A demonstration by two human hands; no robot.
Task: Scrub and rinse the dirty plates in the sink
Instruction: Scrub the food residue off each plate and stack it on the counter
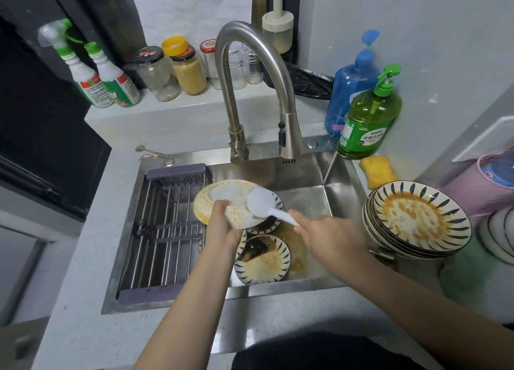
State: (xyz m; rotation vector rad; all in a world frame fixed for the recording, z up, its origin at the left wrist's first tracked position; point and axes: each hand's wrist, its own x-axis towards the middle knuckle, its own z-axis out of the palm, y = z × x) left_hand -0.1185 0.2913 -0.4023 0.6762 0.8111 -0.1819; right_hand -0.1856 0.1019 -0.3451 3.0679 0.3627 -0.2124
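Note:
My left hand grips a stained plate by its near rim and holds it tilted over the steel sink, its underside up. My right hand holds a white dish brush by the handle, with the round head pressed on the plate's right side. Below them two dirty patterned plates lie in the basin, one with a dark burnt patch and orange sauce, the other mostly hidden under the held plate. A stack of several dirty plates stands on the counter to the right of the sink.
A drying rack fills the sink's left half. The curved tap rises behind the basin. Green soap bottle, blue bottle and yellow sponge sit at back right. Jars and spray bottles line the ledge behind.

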